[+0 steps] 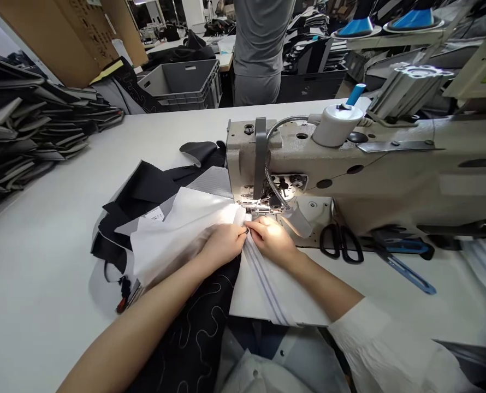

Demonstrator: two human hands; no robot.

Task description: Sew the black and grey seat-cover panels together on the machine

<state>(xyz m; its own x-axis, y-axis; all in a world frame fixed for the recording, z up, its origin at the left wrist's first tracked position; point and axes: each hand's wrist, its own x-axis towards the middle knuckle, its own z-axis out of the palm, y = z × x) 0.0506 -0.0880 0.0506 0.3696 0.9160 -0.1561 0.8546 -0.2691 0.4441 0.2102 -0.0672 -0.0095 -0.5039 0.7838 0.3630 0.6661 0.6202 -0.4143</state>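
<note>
Closed fingertips (243,231) of the left hand (222,244) and right hand (271,238) pinch a crumpled white fabric panel (177,234) against a grey-striped white panel (263,289), on the table (42,273) just before the presser foot (253,208) of an industrial sewing machine (329,174).

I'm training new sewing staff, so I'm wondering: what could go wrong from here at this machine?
The right hand sits close to the presser foot, so its fingers might get caught if the needle runs. The white fabric is bunched up to the left hand and could pucker or fold under the foot. The black-handled scissors lie just right of the work, where the fabric might snag them.
</note>
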